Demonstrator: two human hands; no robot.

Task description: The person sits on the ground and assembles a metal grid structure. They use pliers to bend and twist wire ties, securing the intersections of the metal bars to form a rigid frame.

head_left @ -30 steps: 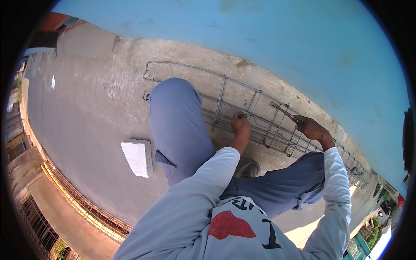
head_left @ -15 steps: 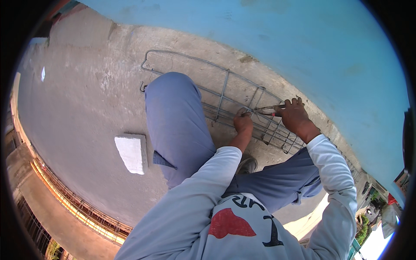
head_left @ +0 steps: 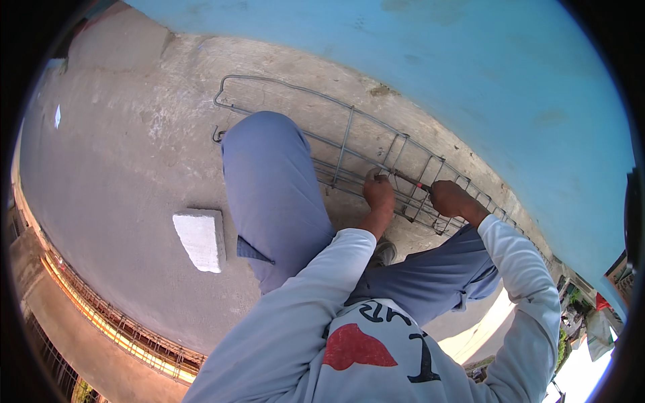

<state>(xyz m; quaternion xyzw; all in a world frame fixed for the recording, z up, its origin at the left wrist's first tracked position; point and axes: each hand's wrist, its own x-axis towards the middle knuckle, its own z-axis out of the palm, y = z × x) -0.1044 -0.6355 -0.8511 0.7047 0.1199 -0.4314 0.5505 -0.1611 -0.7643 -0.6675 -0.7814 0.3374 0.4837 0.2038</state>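
A cage of thin steel rebar [head_left: 344, 144], long rods crossed by several square stirrups, lies on the concrete in front of me. My right hand [head_left: 453, 199] is closed round the handles of a pair of pincers [head_left: 411, 181], reddish at the grip. Their handles are together, and the jaws reach a rod crossing beside my left hand [head_left: 379, 191]. That hand's fingers are curled at the same crossing, thumb and forefinger pinched. Whatever sits between them is too small to name.
My bent left knee [head_left: 265, 148] covers part of the cage. A white block [head_left: 199, 240] rests on the grey concrete floor [head_left: 127, 221] to the left. Beyond the cage rises a blue surface [head_left: 437, 60]. More rebar [head_left: 114, 309] runs along the lower left.
The pincers' handles have gone from spread to closed together. My right hand has lowered and its fingers have wrapped round them. The left hand has barely moved.
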